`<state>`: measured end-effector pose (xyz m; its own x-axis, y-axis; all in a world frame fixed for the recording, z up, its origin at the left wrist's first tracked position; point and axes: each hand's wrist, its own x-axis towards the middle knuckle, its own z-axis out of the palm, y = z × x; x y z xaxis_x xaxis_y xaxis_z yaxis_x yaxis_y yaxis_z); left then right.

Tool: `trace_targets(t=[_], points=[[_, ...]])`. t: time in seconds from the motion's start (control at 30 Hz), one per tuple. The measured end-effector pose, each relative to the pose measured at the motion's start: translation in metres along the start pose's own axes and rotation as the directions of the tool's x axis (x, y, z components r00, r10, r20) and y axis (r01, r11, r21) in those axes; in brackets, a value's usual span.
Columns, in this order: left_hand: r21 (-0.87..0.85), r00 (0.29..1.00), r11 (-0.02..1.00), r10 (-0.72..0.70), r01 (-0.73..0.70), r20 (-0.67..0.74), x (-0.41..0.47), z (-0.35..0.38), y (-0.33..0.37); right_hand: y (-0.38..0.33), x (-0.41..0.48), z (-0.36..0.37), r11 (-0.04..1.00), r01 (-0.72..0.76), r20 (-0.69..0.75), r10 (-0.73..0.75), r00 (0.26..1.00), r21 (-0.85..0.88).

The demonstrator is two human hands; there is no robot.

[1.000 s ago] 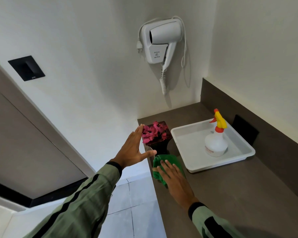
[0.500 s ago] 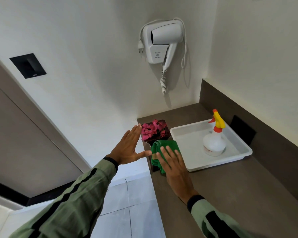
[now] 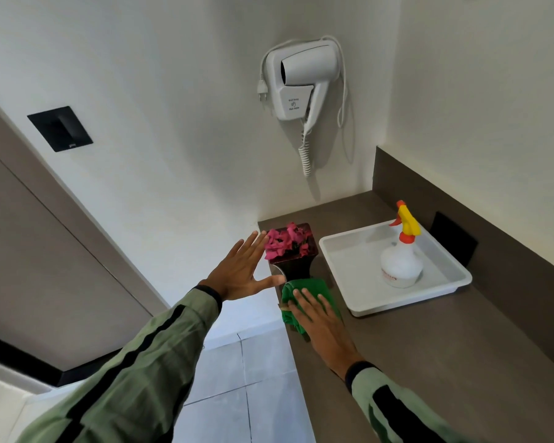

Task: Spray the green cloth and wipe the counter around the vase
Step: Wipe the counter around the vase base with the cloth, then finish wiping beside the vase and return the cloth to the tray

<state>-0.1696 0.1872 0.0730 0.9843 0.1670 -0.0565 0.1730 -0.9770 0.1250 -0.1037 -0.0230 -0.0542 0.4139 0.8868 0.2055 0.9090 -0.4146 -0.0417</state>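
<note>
A dark vase holding pink flowers stands at the left end of the brown counter. The green cloth lies bunched against the vase's base, on the near side. My right hand rests flat on the cloth, fingers spread, pressing it onto the counter. Beside the vase on its left hovers my left hand, open and flat, its thumb tip close to the vase's stem. A white spray bottle with a yellow and orange trigger stands in the tray.
The white tray sits right of the vase, close to the cloth. A wall-mounted hair dryer with a coiled cord hangs above the counter's far end. A black plate is on the backsplash. The counter's left edge drops to a tiled floor.
My right hand slid the cloth up against the vase, then drew it back a little toward me. My left hand stayed open beside the vase.
</note>
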Motion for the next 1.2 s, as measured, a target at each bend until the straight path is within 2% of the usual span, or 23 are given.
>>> trace_targets(t=[0.07,0.17,0.27,0.33,0.4,0.47,0.53,0.57,0.6,0.67,0.73,0.8,0.87,0.93,1.0,1.03,1.07,1.1,1.2], points=[[0.006,1.000,1.000,-0.005,0.005,-0.006,0.001,0.001,0.000,0.002,-0.006,0.008,1.000,-0.023,0.046,0.024,0.999,-0.008],[0.018,1.000,1.000,-0.016,0.016,-0.010,0.001,0.003,0.002,0.011,-0.015,0.023,0.997,0.009,0.207,-0.024,0.978,0.073],[0.013,0.999,0.999,-0.042,0.042,-0.018,-0.001,0.005,0.003,0.017,-0.020,0.025,0.989,0.001,0.196,-0.031,0.980,0.149],[-0.057,0.997,0.996,-0.075,0.073,-0.034,-0.005,0.009,0.007,0.020,-0.024,0.016,0.981,-0.023,0.188,-0.014,0.982,0.191],[-0.225,0.981,0.964,-0.166,0.140,-0.100,-0.016,0.020,0.011,0.025,-0.026,0.003,0.955,-0.139,0.149,0.103,0.984,0.263],[-0.409,0.922,0.876,-0.349,0.258,-0.166,-0.034,0.039,0.013,0.033,-0.028,-0.011,0.948,-0.190,0.010,0.194,0.981,0.257],[-0.471,0.840,0.793,-0.514,0.387,-0.174,-0.058,0.063,0.011,0.043,-0.031,-0.021,0.965,-0.181,-0.100,0.202,0.974,0.189],[-0.464,0.820,0.771,-0.554,0.437,-0.148,-0.069,0.074,0.011,0.047,-0.033,-0.026,0.956,-0.173,-0.142,0.210,0.967,0.237],[-0.459,0.816,0.754,-0.569,0.470,-0.102,-0.076,0.083,0.016,0.054,-0.035,-0.031,0.930,-0.174,-0.193,0.246,0.950,0.324],[-0.438,0.831,0.745,-0.556,0.503,0.011,-0.083,0.095,0.032,0.065,-0.036,-0.041,0.790,-0.254,-0.164,0.405,0.900,0.558],[-0.427,0.859,0.770,-0.511,0.474,0.033,-0.077,0.105,0.054,0.077,-0.033,-0.052,0.569,-0.353,-0.056,0.578,0.814,0.743],[-0.533,0.897,0.763,-0.442,0.366,-0.016,-0.066,0.110,0.085,0.092,-0.028,-0.058,0.344,-0.380,0.079,0.643,0.762,0.858],[-0.694,0.915,0.668,-0.403,0.267,-0.036,-0.048,0.109,0.119,0.111,-0.023,-0.061,0.155,-0.340,0.169,0.637,0.752,0.928],[-0.844,0.901,0.495,-0.433,0.206,-0.034,-0.023,0.105,0.146,0.128,-0.019,-0.062,0.036,-0.328,0.242,0.602,0.761,0.944],[-0.951,0.858,0.267,-0.513,0.154,-0.005,0.005,0.098,0.169,0.144,-0.016,-0.064,-0.004,-0.346,0.287,0.566,0.773,0.938],[-0.974,0.831,0.184,-0.557,0.134,0.009,0.017,0.093,0.176,0.149,-0.014,-0.064,-0.001,-0.367,0.305,0.556,0.773,0.930],[-0.980,0.805,0.150,-0.593,0.134,0.019,0.027,0.087,0.179,0.150,-0.011,-0.064,0.009,-0.386,0.315,0.557,0.768,0.923],[-0.979,0.777,0.135,-0.629,0.151,0.033,0.057,0.089,0.194,0.176,-0.006,-0.059,0.040,-0.433,0.334,0.573,0.749,0.901],[-0.948,0.731,0.227,-0.682,0.223,0.008,0.077,0.087,0.204,0.183,-0.003,-0.058,0.167,-0.512,0.291,0.660,0.693,0.842]])
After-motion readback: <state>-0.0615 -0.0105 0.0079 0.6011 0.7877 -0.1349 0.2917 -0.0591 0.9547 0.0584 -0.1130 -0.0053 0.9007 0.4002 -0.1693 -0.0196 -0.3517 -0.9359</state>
